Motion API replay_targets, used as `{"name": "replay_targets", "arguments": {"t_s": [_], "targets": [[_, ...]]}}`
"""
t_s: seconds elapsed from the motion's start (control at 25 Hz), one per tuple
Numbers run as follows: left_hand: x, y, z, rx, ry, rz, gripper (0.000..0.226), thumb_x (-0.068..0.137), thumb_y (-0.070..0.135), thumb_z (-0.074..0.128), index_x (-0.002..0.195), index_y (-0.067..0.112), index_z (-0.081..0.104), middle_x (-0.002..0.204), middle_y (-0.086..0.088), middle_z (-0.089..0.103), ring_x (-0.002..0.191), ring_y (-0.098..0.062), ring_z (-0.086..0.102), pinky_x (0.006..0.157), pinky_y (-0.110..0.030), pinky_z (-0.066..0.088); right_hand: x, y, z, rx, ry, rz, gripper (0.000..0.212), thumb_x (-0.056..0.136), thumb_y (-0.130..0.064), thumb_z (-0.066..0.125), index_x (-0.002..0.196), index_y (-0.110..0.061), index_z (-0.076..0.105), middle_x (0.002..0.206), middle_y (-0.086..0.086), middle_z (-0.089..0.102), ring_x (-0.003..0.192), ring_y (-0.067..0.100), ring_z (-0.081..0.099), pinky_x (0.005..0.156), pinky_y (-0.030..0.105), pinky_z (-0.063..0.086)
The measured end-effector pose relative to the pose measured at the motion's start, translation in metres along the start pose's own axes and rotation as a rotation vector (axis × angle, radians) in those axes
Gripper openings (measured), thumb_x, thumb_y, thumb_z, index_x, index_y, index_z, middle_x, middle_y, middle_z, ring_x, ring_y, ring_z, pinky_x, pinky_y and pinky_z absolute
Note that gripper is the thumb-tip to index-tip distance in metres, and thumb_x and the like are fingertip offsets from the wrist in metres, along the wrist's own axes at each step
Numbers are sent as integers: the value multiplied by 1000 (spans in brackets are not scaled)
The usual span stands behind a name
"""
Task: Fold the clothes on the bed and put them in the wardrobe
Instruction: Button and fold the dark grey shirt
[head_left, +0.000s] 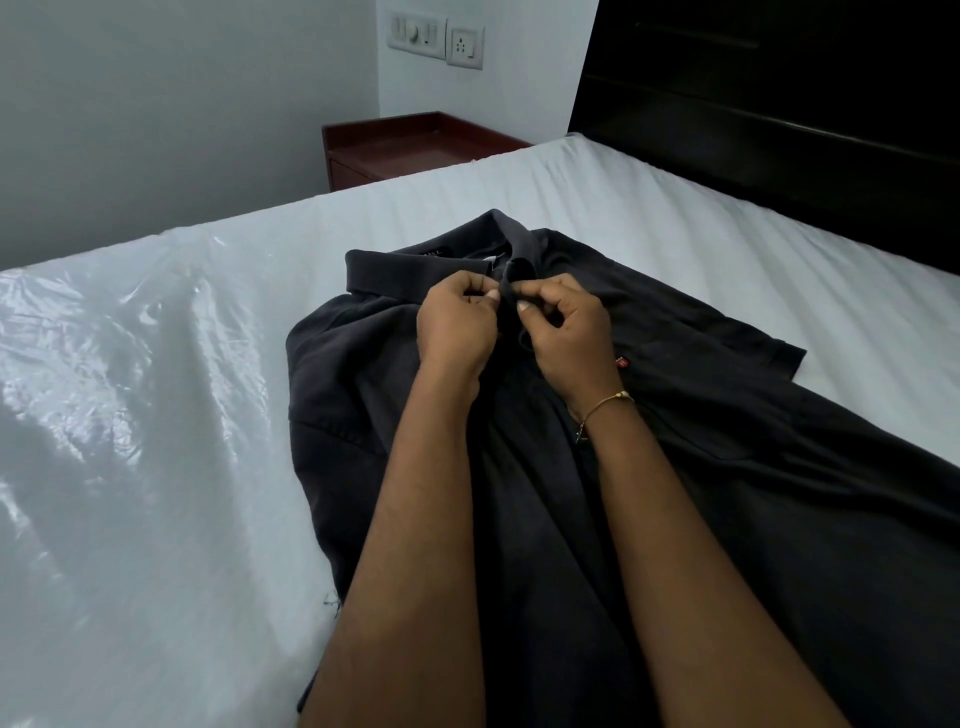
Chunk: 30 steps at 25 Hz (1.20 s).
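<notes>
Dark grey collared polo shirt (649, 467) lies front-up on white-sheeted bed (156, 467), collar toward the dark headboard (779, 104). Left hand (457, 327) and right hand (566, 322) each pinch the placket below the collar with curled fingers.

White bed (649, 218) sheet with faint stripes on the right part. Clear shiny plastic cover (119, 395) over the left part, wrinkled, catching glare. Dark headboard (779, 104) at upper right, against the bed's far edge. Reddish-brown bedside table (410, 148) beyond the bed, in the corner, raised lip round its top. White switch panel (416, 32) on the wall above it, socket plate (465, 48) just beside it on the right. Plain pale wall (171, 104) at left.
</notes>
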<state>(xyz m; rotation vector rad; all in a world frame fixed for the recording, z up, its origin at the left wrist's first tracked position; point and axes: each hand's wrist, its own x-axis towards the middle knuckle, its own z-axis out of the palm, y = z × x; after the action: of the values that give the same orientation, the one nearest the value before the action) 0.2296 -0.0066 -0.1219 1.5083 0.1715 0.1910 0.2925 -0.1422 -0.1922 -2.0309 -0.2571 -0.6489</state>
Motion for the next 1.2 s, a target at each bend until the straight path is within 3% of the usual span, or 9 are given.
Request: {"name": "replay_targets", "arguments": {"t_s": [0.12, 0.2, 0.36, 0.44, 0.64, 0.76, 0.88, 1.08, 1.2], "targets": [[-1, -1, -2, -88, -9, 5, 9, 100, 1, 64, 98, 1, 73, 87, -16, 76, 77, -22, 73, 76, -34, 64, -1, -2, 2, -12, -22, 19, 31, 111, 6, 84, 135, -6, 99, 116, 14, 85, 94, 14, 79, 92, 25, 70], [-1, -1, -3, -73, -9, 37, 9, 99, 1, 65, 97, 1, 73, 86, -16, 76, 74, -21, 72, 75, -34, 63, -1, -8, 0, 50, -34, 93, 24, 117, 0, 82, 133, -4, 98, 114, 15, 91, 86, -1, 76, 95, 33, 71], [1, -3, -5, 8, -49, 108, 10, 99, 1, 65, 95, 5, 74, 77, -8, 70, 67, -17, 66, 71, -34, 59, -3, -15, -7, 115, -74, 193, 22, 129, -10, 67, 130, -4, 89, 83, 29, 89, 58, 1, 65, 71, 27, 60], [3, -4, -8, 74, -86, 161, 11, 99, 1, 65, 95, 6, 73, 76, -5, 68, 69, -13, 64, 73, -31, 58, -3, -13, -9, 146, -70, 228, 19, 127, -7, 71, 131, -5, 89, 75, 17, 83, 61, 1, 66, 73, 25, 60], [-1, -5, -13, 193, -113, 263, 11, 93, 0, 73, 92, 11, 75, 77, -2, 69, 71, -7, 63, 76, -26, 57, 1, 0, -8, 290, -112, 361, 12, 117, 1, 87, 124, 8, 94, 89, -5, 87, 80, -4, 78, 89, 28, 68], [-1, -5, -14, 174, -111, 273, 8, 89, 2, 79, 91, 9, 75, 75, -4, 68, 69, -11, 65, 74, -27, 58, 0, 2, -17, 419, -204, 480, 12, 120, 0, 83, 119, -4, 94, 83, -10, 89, 79, -1, 79, 82, 24, 60], [-1, -4, -15, 111, -76, 261, 12, 84, 5, 84, 87, 4, 72, 71, -7, 68, 65, -16, 66, 68, -28, 58, 1, 1, -26, 424, -246, 509, 23, 117, -2, 87, 137, 7, 94, 84, -10, 93, 85, 0, 82, 80, 20, 59], [-8, 4, -11, 87, -108, 228, 7, 90, 10, 79, 84, 6, 78, 72, -7, 71, 67, -14, 66, 71, -28, 57, -2, -10, -18, 379, -193, 510, 27, 116, -5, 88, 97, -23, 92, 81, -11, 86, 75, -3, 75, 78, 24, 60], [-7, 2, -12, 148, -117, 282, 11, 87, 16, 85, 86, 8, 78, 72, -2, 67, 66, -10, 62, 69, -23, 57, -2, -6, -17, 389, -171, 497, 21, 119, -5, 85, 104, -19, 92, 79, -12, 83, 71, -4, 71, 76, 24, 58]]}}
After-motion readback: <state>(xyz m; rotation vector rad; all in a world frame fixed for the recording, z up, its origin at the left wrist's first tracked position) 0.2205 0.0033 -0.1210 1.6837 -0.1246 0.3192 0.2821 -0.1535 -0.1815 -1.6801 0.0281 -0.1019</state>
